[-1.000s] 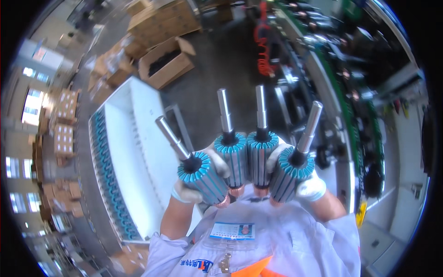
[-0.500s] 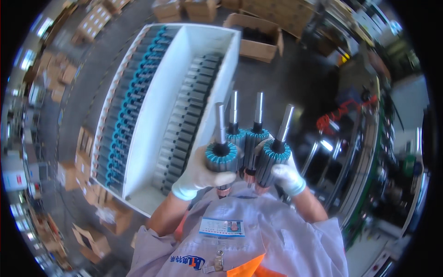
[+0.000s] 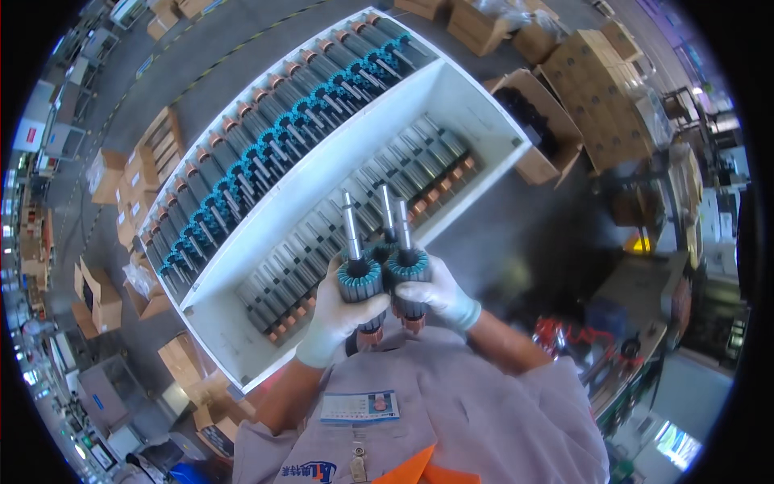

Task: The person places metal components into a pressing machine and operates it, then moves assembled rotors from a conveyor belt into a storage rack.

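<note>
Before the person stands a long white box point(image 3: 476, 109), divided lengthwise. Its far compartment bears a row of grey rotors point(image 3: 282, 133) with teal windings; its near compartment holds a second row point(image 3: 443, 153), copper ends toward the near wall. Beyond the box's right end rises a stack of brown cartons point(image 3: 592, 105). On the box's near side is the person's pale grey shirt point(image 3: 484, 395). An open carton point(image 3: 538, 168) with dark contents sits just beside the box's right end.

By the box's near wall, both hands wear white gloves. The left hand point(image 3: 332, 319) is closed around the left rotor point(image 3: 360, 282), thumb across its front; the right hand point(image 3: 443, 297) grips the right rotor point(image 3: 409, 273). Both rotors point shaft up, copper end down. Between them, on the side toward the box, shows a third rotor point(image 3: 387, 216), also shaft up; which hand bears it I cannot tell. Nearer the person than the box, a badge point(image 3: 360, 406) lies on the shirt, above a small metal clip point(image 3: 359, 461).
</note>
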`<state>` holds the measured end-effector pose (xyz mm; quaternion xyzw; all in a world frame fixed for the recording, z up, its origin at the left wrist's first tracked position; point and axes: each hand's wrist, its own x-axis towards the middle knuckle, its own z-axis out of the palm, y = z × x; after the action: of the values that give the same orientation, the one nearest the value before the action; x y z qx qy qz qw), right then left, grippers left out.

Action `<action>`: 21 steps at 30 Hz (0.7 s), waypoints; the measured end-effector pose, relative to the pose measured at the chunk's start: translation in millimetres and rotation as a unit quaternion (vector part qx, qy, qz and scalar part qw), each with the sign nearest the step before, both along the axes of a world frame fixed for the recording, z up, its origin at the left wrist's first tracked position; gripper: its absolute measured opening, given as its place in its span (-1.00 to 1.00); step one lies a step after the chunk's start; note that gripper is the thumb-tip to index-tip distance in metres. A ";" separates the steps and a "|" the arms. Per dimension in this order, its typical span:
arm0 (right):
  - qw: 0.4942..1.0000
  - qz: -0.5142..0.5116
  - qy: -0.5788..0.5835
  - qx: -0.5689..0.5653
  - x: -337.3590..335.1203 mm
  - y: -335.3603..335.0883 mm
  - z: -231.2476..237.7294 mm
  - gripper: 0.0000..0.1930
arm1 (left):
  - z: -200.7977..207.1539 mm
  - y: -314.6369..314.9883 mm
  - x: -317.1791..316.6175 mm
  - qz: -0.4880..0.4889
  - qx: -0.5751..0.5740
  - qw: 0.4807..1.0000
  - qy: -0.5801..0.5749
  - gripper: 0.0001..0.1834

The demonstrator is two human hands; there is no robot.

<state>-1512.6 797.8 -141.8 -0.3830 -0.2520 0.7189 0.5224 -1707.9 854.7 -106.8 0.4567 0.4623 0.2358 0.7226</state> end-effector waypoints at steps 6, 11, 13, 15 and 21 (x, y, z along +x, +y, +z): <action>0.986 0.152 0.012 -0.070 28.3 77.1 -22.6 -0.31 | -36.3 24.8 7.0 0.100 -0.032 0.994 0.017 -0.18; 0.974 0.205 0.014 -0.094 9.7 122.3 -55.2 -0.49 | -57.5 38.8 -12.5 0.174 -0.077 0.981 -0.030 -0.28; 0.962 0.254 0.010 -0.100 -13.8 140.1 -70.9 -0.54 | -71.0 43.2 -39.7 0.194 -0.089 0.973 -0.083 -0.38; 0.962 0.259 -0.008 -0.089 -36.1 158.7 -79.3 -0.59 | -86.4 49.3 -65.0 0.190 -0.120 0.969 -0.099 -0.49; 0.937 0.289 -0.008 -0.198 -71.3 179.6 -153.7 -0.59 | -171.9 68.9 -96.4 0.190 -0.181 0.957 -0.126 -0.54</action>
<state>-1583.8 977.4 -295.5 -0.3947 -0.2087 0.8712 0.2043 -1804.3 923.6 -278.7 0.1890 0.4808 0.3365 0.7873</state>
